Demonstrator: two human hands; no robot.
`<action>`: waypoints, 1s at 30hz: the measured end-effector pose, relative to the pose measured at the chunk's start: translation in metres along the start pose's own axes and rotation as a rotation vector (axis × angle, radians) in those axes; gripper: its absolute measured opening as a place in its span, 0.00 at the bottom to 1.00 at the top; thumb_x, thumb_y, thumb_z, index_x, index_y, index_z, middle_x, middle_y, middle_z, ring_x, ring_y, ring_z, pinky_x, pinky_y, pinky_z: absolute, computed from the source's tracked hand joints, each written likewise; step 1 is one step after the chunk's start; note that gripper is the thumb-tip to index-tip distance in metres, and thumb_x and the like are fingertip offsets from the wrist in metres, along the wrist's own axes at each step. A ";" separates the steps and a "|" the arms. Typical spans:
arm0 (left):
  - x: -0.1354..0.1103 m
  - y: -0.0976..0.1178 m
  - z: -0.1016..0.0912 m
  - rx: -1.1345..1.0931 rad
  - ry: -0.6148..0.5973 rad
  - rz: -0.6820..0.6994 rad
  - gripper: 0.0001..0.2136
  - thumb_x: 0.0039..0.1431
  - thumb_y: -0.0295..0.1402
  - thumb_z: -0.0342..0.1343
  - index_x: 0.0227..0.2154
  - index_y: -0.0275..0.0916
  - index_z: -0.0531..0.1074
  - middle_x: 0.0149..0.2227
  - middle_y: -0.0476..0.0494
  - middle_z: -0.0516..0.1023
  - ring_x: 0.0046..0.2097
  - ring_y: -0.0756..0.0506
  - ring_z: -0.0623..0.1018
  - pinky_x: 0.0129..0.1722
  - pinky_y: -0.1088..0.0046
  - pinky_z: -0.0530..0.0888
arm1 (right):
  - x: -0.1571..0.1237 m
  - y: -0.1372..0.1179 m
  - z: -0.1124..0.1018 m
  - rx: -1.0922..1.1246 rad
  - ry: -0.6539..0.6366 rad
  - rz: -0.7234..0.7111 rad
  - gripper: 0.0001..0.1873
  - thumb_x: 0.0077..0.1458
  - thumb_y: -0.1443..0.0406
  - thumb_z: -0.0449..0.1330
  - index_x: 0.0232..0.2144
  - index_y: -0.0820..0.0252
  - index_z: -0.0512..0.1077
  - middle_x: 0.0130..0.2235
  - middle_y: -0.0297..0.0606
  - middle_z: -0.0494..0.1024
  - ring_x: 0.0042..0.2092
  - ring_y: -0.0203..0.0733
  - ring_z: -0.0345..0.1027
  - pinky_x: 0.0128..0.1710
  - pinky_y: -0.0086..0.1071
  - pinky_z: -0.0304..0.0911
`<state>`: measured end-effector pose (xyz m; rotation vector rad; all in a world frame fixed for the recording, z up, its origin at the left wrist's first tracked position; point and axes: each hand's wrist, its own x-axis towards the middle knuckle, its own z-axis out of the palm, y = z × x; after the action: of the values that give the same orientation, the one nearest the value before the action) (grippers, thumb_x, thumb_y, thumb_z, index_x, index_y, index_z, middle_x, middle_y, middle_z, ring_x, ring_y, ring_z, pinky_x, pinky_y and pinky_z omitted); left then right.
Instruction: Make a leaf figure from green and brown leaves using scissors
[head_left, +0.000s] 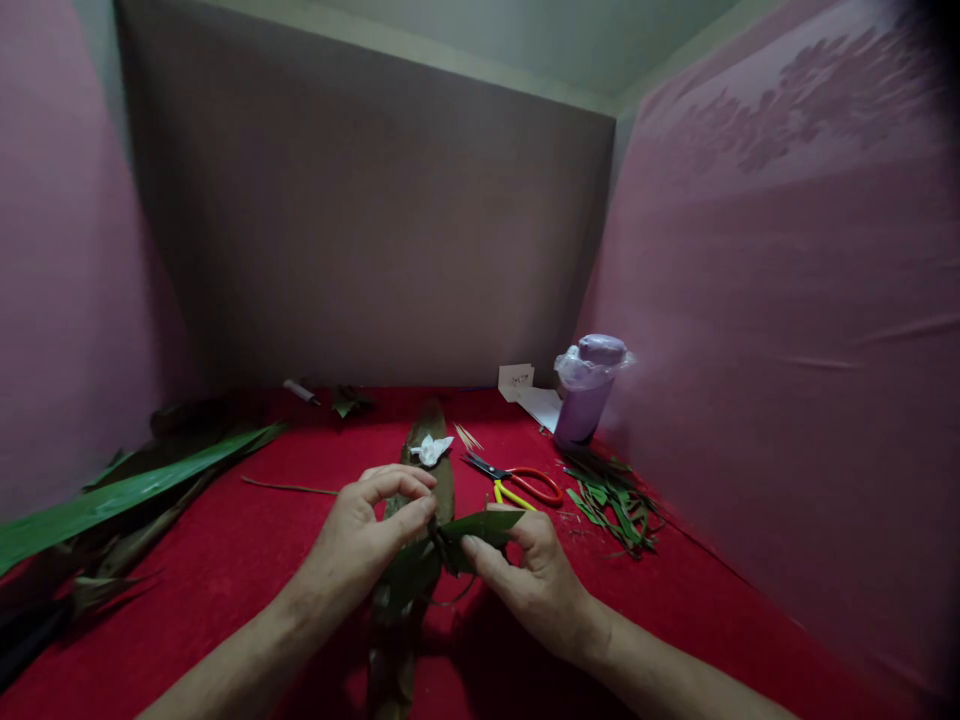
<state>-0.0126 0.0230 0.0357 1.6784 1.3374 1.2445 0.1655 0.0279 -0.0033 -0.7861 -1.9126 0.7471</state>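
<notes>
Between my two hands is a folded green leaf (486, 526) with a dark bound spot near its middle. My right hand (544, 580) grips the leaf's right part, thumb in front and fingers behind. Close by on the left, thumb and forefinger of my left hand (360, 525) are pinched together at the dark spot; what lies between them is too small to make out. Below both hands a long brownish leaf (411, 640) runs lengthwise over the red cloth (255, 590). A crumpled white tissue (431, 450) rests on its far part.
Scissors (517, 482) with red and yellow handles lie beyond my right hand, near several toothpicks (469, 437). Green leaf cuttings (615, 508) and a purple bottle (589, 400) are at right. Long leaves (142, 490) lie at left. A small tube (301, 391) and white card (516, 380) are behind.
</notes>
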 end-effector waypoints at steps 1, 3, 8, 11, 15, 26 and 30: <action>0.000 0.001 0.000 -0.021 0.001 -0.022 0.07 0.48 0.35 0.55 0.20 0.40 0.71 0.41 0.42 0.75 0.46 0.39 0.71 0.47 0.59 0.65 | 0.000 0.000 0.000 0.003 0.003 -0.003 0.10 0.55 0.69 0.53 0.31 0.61 0.76 0.27 0.34 0.76 0.29 0.35 0.68 0.31 0.28 0.64; -0.001 0.003 0.000 -0.057 0.008 -0.057 0.07 0.48 0.35 0.55 0.19 0.40 0.70 0.41 0.42 0.75 0.44 0.39 0.72 0.44 0.60 0.66 | 0.000 -0.001 0.000 0.008 0.005 -0.006 0.10 0.55 0.69 0.53 0.30 0.61 0.76 0.27 0.34 0.76 0.29 0.35 0.68 0.31 0.28 0.64; -0.003 0.004 0.001 -0.137 0.008 -0.095 0.08 0.49 0.36 0.55 0.20 0.39 0.71 0.39 0.43 0.76 0.42 0.41 0.73 0.40 0.66 0.68 | 0.000 -0.002 0.000 0.023 -0.007 0.005 0.11 0.55 0.68 0.53 0.30 0.61 0.75 0.26 0.34 0.76 0.29 0.35 0.68 0.31 0.28 0.64; -0.003 0.004 0.001 -0.151 0.003 -0.105 0.07 0.49 0.36 0.55 0.21 0.40 0.72 0.38 0.44 0.76 0.41 0.42 0.74 0.39 0.67 0.69 | 0.000 -0.001 0.000 0.027 0.000 0.014 0.11 0.55 0.68 0.53 0.30 0.61 0.75 0.27 0.34 0.76 0.29 0.35 0.68 0.31 0.28 0.64; -0.002 0.004 0.000 -0.118 -0.023 -0.094 0.09 0.50 0.39 0.54 0.24 0.40 0.74 0.36 0.46 0.77 0.39 0.44 0.74 0.38 0.69 0.69 | 0.000 -0.001 0.000 0.024 0.013 0.029 0.11 0.55 0.67 0.53 0.29 0.61 0.75 0.27 0.35 0.76 0.29 0.36 0.68 0.31 0.29 0.65; 0.005 -0.007 -0.009 -0.006 -0.150 -0.005 0.05 0.43 0.37 0.61 0.24 0.42 0.77 0.42 0.42 0.75 0.48 0.38 0.72 0.50 0.61 0.64 | 0.001 -0.001 -0.001 0.040 0.010 0.028 0.11 0.56 0.67 0.53 0.30 0.61 0.76 0.26 0.34 0.76 0.29 0.36 0.68 0.31 0.28 0.64; 0.004 -0.007 -0.008 -0.035 -0.149 -0.011 0.05 0.44 0.36 0.60 0.24 0.42 0.77 0.43 0.41 0.75 0.48 0.38 0.72 0.50 0.59 0.64 | 0.001 -0.001 0.000 0.032 0.019 0.026 0.11 0.55 0.67 0.53 0.30 0.61 0.76 0.26 0.34 0.75 0.28 0.35 0.67 0.30 0.28 0.64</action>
<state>-0.0224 0.0282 0.0333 1.7015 1.2277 1.1070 0.1651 0.0281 -0.0024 -0.7973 -1.8724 0.7818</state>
